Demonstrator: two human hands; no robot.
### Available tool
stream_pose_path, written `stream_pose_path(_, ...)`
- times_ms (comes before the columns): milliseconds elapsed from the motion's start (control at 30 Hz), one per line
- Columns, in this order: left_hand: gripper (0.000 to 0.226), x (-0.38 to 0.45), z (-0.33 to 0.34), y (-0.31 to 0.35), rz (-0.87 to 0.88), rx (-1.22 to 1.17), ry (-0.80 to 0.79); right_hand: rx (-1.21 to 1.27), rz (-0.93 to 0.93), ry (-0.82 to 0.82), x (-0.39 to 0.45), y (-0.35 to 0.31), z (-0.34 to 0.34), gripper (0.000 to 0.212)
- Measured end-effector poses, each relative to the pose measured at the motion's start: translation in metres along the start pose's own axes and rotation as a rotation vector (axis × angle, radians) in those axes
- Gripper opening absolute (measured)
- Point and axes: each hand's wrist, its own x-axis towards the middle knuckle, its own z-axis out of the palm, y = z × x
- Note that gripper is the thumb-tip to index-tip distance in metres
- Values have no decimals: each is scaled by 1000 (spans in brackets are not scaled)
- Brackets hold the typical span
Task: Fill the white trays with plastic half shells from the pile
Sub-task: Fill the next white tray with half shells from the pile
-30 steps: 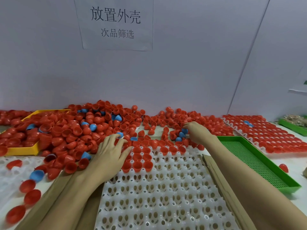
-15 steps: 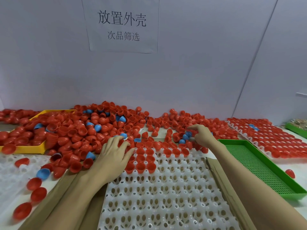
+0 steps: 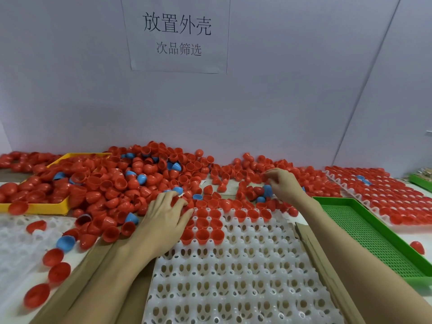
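Observation:
A white tray (image 3: 233,272) with many round sockets lies in front of me; only its far rows hold red half shells (image 3: 205,233). A big pile of red and a few blue half shells (image 3: 121,183) spreads along the wall behind it. My left hand (image 3: 163,220) lies flat, fingers spread, over the tray's far left corner and the pile's edge. My right hand (image 3: 284,183) reaches into the pile beyond the tray's far right corner, fingers curled among red shells; whether it holds one is hidden.
A yellow bin (image 3: 35,208) full of shells sits at far left. A green perforated tray (image 3: 374,232) lies to the right, a filled white tray (image 3: 385,195) beyond it. Loose shells (image 3: 58,272) lie on another white tray at left. Cardboard lies under the middle tray.
My right hand has lifted slightly and moved deeper into the pile. My left hand stayed at the tray's far left corner. The camera tilted up a little.

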Motion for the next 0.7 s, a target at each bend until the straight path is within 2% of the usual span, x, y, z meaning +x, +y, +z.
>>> stream_pose_path(100,42,-3,-6,5,81,75,111,197,-44,94,-33,-22,-18,23)
stream_pose_path(233,25,-6,-24,25,263,181,342,527,-59,-36,-88,-52,-31,14)
stream_pose_path(333,20,-11,-33,48,396,89,423,644,-93,-121,-112,-67,-29,16)
stream_pose_path(400,26,-17,-36,67,455,-99,385,716,-132,-180,-120,-72,-27,17)
stream_pose_path(467,28,-22,-35,82,443,-289,319,765,-163,-244,-124,-75,-28,19)
stream_pose_path(600,8,-25,-28,92,341,-479,328,735,-210,-309,-129,-74,-27,17)
stream_pose_path(700,16,-24,-26,89,224,-584,286,742,-214,-292,-130,-71,-23,17)
